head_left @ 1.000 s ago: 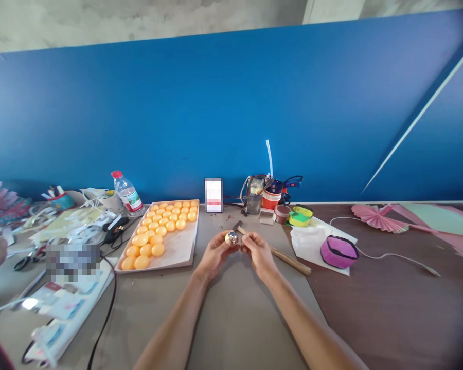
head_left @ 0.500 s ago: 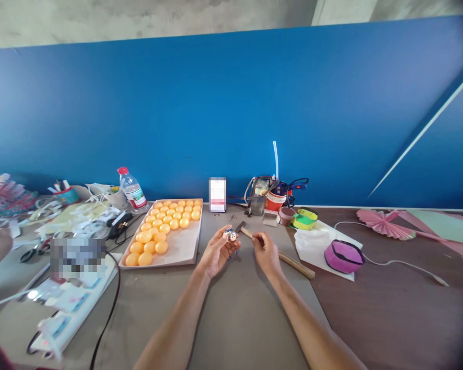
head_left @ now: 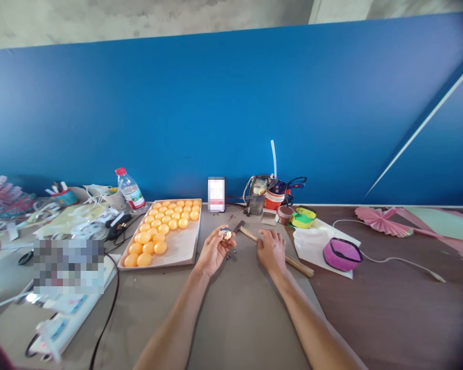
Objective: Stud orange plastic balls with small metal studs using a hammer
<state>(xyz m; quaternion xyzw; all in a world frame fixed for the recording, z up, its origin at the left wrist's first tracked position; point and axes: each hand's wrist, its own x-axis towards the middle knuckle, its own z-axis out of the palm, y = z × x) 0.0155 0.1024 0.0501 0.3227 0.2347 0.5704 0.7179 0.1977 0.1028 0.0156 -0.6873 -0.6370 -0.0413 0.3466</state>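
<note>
My left hand (head_left: pixel 213 253) is closed around a small shiny metallic ball (head_left: pixel 226 234), held up in the fingertips and partly covered by them. A hammer (head_left: pixel 249 234) with a wooden handle and dark head lies slantwise on the grey mat. Palm down, my right hand (head_left: pixel 272 252) is over the middle of that handle, with bent fingers closed on it; the fingertips are partly hidden. Small dark bits (head_left: pixel 232 254) lie beside my left hand.
Left of my hands stands a tray (head_left: pixel 197 241) of orange balls. A phone (head_left: pixel 216 194), a red cup (head_left: pixel 273 200) and a jar (head_left: pixel 256 203) stand along the blue partition. A purple pouch (head_left: pixel 342 255) lies at right, a power strip (head_left: pixel 79 300) and cables at left.
My right hand has gone from a pinch near the hammer to lying over its handle. My left hand has turned the ball slightly, and the hammer stays in place.
</note>
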